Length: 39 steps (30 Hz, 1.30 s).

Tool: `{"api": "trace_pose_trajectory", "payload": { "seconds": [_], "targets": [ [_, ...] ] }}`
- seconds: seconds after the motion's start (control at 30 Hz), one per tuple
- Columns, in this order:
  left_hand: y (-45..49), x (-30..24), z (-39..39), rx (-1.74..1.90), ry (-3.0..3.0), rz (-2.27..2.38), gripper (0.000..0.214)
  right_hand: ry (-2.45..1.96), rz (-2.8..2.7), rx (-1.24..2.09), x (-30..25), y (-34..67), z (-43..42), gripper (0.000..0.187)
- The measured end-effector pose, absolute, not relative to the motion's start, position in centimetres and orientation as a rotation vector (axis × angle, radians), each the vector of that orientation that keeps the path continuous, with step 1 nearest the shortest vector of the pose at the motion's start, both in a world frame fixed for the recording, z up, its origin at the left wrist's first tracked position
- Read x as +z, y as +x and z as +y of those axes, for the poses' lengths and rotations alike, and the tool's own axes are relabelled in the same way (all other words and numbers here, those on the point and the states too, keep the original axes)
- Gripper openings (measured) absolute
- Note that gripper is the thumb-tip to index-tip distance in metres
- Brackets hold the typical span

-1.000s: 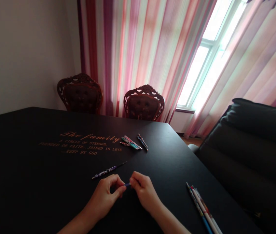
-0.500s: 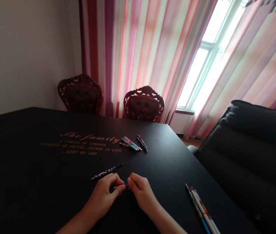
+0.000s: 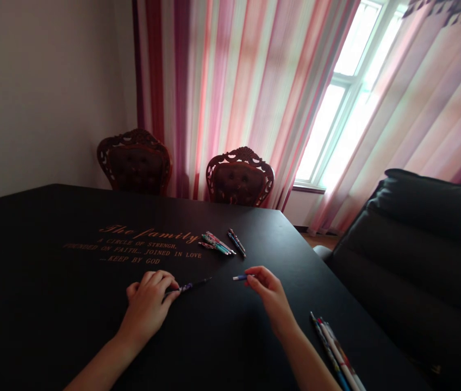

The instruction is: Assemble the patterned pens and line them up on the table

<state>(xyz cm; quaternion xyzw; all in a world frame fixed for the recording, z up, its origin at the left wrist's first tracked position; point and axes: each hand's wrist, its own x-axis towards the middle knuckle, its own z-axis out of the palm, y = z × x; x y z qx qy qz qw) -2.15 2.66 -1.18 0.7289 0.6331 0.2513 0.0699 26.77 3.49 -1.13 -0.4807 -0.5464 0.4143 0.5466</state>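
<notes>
My left hand (image 3: 151, 296) is closed, its thumb and fingers around the rear of a purple-and-white patterned pen (image 3: 186, 287) at the middle of the black table. A thin dark refill tip sticks out of the pen's front, pointing right. The pen's rear end is hidden under my fingers. To the right, my right hand (image 3: 266, 288) pinches a short blue pen part (image 3: 240, 277) with a whitish end facing left toward the refill. A gap separates the part from the refill tip.
Several patterned pens (image 3: 218, 243) lie in a bunch farther back, with a few darker pens (image 3: 236, 242) beside them. More pens (image 3: 336, 350) rest near the right edge of the black table (image 3: 43, 315). Two carved chairs stand behind it, and a black sofa (image 3: 426, 260) is at right.
My hands have moved apart. The left moved left and took hold of the patterned pen lying on the table; the right moved right and away with the blue part.
</notes>
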Motion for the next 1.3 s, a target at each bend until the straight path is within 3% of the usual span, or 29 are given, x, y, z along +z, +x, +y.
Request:
{"api": "trace_pose_trajectory", "payload": {
  "seconds": [0.73, 1.3],
  "targets": [
    [-1.2, -1.1, 1.9, 0.784, 2.043, 1.641, 0.016, -1.164, -1.447, 0.917, -0.9, 26.3, 3.1, 0.034],
    [0.0, -0.3, 1.0, 0.825, 1.954, 1.406, 0.012, -1.217, -1.592, 0.98, -0.8, 23.5, 1.4, 0.012]
  ]
}}
